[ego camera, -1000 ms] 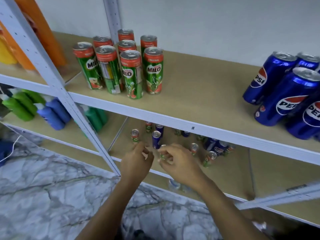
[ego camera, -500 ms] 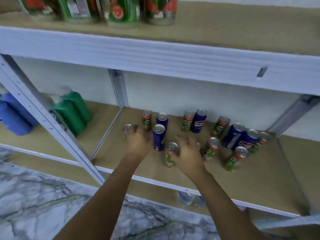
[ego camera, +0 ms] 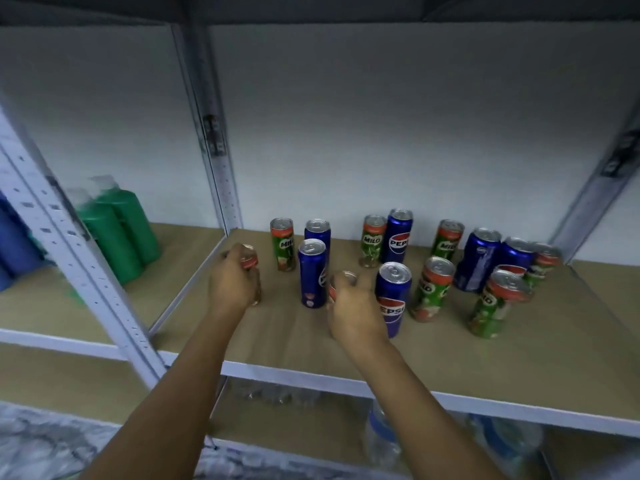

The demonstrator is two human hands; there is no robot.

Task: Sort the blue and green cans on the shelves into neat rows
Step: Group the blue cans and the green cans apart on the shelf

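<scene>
Several blue Pepsi cans and green Milo cans stand mixed on the tan shelf board. My left hand grips a green can at the shelf's left end; only its red rim shows. My right hand grips another green can, mostly hidden behind the fingers. Between the hands stands a blue can. Another blue can stands just right of my right hand. Further green cans and blue cans crowd the right side.
A white perforated upright stands at the front left, another at the back. Green bottles and blue bottles fill the neighbouring bay on the left. Plastic bottles lie on the shelf below.
The view has dropped from the upper shelf to the lower one and come closer. Both hands reached in and each closed round a green can.
</scene>
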